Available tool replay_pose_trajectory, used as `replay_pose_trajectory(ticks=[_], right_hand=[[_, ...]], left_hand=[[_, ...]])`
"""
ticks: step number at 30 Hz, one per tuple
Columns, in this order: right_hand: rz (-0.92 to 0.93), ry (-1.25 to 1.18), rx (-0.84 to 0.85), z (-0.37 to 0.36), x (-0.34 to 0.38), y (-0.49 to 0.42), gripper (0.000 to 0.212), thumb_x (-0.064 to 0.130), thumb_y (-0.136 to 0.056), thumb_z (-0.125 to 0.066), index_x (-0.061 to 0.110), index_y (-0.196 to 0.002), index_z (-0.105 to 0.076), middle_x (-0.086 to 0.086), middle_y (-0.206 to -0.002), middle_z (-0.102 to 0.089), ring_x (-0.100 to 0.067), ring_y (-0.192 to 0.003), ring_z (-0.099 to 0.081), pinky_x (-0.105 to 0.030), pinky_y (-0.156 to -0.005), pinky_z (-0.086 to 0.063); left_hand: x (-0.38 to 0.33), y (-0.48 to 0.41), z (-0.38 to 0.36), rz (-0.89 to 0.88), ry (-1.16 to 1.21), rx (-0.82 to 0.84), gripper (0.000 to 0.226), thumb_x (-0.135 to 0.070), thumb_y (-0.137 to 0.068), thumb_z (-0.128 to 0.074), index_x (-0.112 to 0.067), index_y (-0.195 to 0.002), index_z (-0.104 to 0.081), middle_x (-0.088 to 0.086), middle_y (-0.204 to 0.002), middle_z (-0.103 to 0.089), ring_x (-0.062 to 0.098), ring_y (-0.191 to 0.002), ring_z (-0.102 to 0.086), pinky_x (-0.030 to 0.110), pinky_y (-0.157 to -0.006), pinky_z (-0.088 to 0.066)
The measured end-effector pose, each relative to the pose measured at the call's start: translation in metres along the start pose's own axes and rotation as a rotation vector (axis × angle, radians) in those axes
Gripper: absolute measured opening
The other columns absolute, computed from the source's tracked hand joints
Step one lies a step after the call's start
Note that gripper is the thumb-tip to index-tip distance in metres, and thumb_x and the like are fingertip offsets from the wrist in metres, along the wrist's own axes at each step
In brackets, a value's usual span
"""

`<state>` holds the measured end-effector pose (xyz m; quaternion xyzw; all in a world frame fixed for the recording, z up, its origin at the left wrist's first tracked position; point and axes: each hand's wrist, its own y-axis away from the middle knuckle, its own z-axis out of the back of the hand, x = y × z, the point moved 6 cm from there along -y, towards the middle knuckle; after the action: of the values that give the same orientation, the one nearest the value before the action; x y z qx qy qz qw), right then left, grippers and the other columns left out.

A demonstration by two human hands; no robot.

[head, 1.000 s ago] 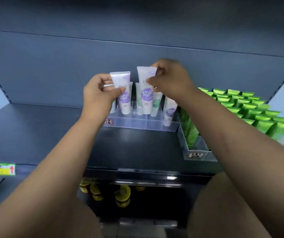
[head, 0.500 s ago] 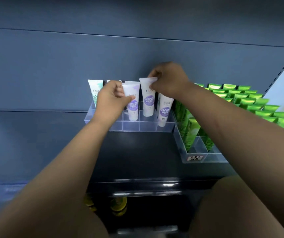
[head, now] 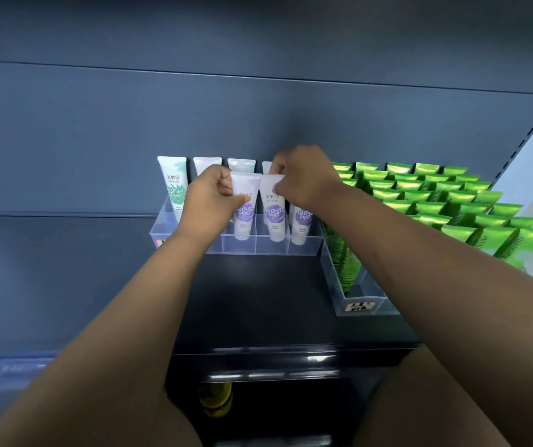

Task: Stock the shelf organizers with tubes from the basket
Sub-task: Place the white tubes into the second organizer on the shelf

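Both hands are up at the clear organizer [head: 271, 248] on the dark shelf [head: 258, 301]. The left hand [head: 208, 196] pinches 1 purple-labelled tube [head: 245, 217] near its top. The right hand [head: 303, 179] pinches a 2nd tube [head: 274, 214] by its upper edge. Both tubes stand upright in the organizer's front row, and green tubes [head: 426, 196] stand massed to the organizer's right.

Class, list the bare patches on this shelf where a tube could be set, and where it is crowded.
Free: the dark shelf left of the clear organizer, and the strip before it, up to the green-tube organizer. Crowded: the green tubes, and the clear organizer's middle, where left hand and right hand pinch purple tubes.
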<state>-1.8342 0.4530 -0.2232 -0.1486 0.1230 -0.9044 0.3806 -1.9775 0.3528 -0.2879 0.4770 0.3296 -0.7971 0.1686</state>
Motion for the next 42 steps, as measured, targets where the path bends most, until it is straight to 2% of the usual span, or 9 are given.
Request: replay_pose_trajectory(ticks=[4,10,15,21,25,30,36,42], right_hand=[[-0.004,0.048,0.002,-0.002,0.0,0.0,0.017,0.009,-0.079,-0.066,0.015,-0.093,-0.074,-0.004,-0.095,-0.073,-0.027,-0.09,-0.065,-0.03,-0.074,-0.054],[-0.077,-0.009,-0.014,-0.002,-0.006,0.004,0.021,0.013,-0.079,-0.071,0.025,-0.096,-0.076,0.002,-0.095,-0.073,-0.023,-0.088,-0.065,-0.028,-0.071,-0.053],[-0.092,-0.073,0.009,-0.002,-0.008,0.005,0.019,0.013,-0.079,-0.073,0.025,-0.093,-0.077,0.004,-0.093,-0.075,-0.022,-0.074,-0.069,-0.035,-0.077,-0.061],[-0.095,-0.072,0.035,0.0,-0.008,0.005,0.02,0.012,-0.08,-0.07,0.027,-0.094,-0.074,0.005,-0.096,-0.074,-0.021,-0.072,-0.067,-0.036,-0.076,-0.061],[-0.055,0.0,0.05,0.0,-0.005,0.003,0.03,0.007,-0.08,-0.062,0.026,-0.099,-0.073,0.002,-0.101,-0.072,-0.022,-0.089,-0.065,-0.031,-0.072,-0.055],[-0.012,0.067,0.05,0.005,-0.001,-0.001,0.035,0.013,-0.083,-0.061,0.028,-0.113,-0.071,0.002,-0.116,-0.069,-0.024,-0.106,-0.063,-0.034,-0.085,-0.055],[0.011,0.108,0.026,0.007,0.002,-0.002,0.029,0.009,-0.088,-0.058,0.021,-0.106,-0.078,-0.004,-0.11,-0.072,-0.028,-0.103,-0.065,-0.039,-0.088,-0.058],[-0.031,-0.002,0.005,0.005,-0.001,-0.004,0.023,0.013,-0.09,-0.059,0.026,-0.091,-0.078,0.001,-0.102,-0.075,-0.024,-0.097,-0.067,-0.037,-0.087,-0.057]], left_hand=[[0.003,0.0,-0.004,-0.014,0.005,0.041,0.04,-0.001,-0.08,-0.08,-0.024,-0.107,-0.062,-0.011,-0.087,-0.065,0.0,-0.076,-0.065,0.011,-0.069,-0.051],[0.01,-0.003,-0.003,0.025,0.013,0.02,0.039,-0.001,-0.079,-0.081,-0.023,-0.104,-0.061,-0.005,-0.089,-0.069,0.011,-0.084,-0.069,0.023,-0.076,-0.056],[0.012,-0.004,0.0,0.049,0.023,0.005,0.039,-0.001,-0.08,-0.081,-0.022,-0.106,-0.06,-0.009,-0.088,-0.068,0.009,-0.084,-0.069,0.027,-0.078,-0.058],[0.013,-0.004,0.0,0.043,0.004,0.01,0.037,-0.003,-0.081,-0.081,-0.02,-0.107,-0.059,-0.008,-0.092,-0.07,0.009,-0.089,-0.07,0.031,-0.081,-0.059],[0.01,-0.002,-0.002,0.039,0.023,0.035,0.04,0.0,-0.082,-0.078,-0.023,-0.108,-0.058,-0.01,-0.092,-0.068,0.012,-0.091,-0.07,0.031,-0.084,-0.059],[0.01,-0.001,-0.002,0.027,0.043,0.058,0.049,0.004,-0.083,-0.074,-0.032,-0.112,-0.059,-0.009,-0.095,-0.069,0.016,-0.093,-0.071,0.034,-0.084,-0.06],[0.008,0.0,-0.001,0.027,0.038,0.041,0.044,0.006,-0.081,-0.072,-0.028,-0.106,-0.061,-0.012,-0.09,-0.067,0.018,-0.091,-0.07,0.037,-0.083,-0.06],[0.008,0.0,0.001,0.037,0.021,0.039,0.044,0.005,-0.082,-0.072,-0.03,-0.105,-0.059,-0.012,-0.092,-0.067,0.016,-0.092,-0.07,0.04,-0.085,-0.06]])
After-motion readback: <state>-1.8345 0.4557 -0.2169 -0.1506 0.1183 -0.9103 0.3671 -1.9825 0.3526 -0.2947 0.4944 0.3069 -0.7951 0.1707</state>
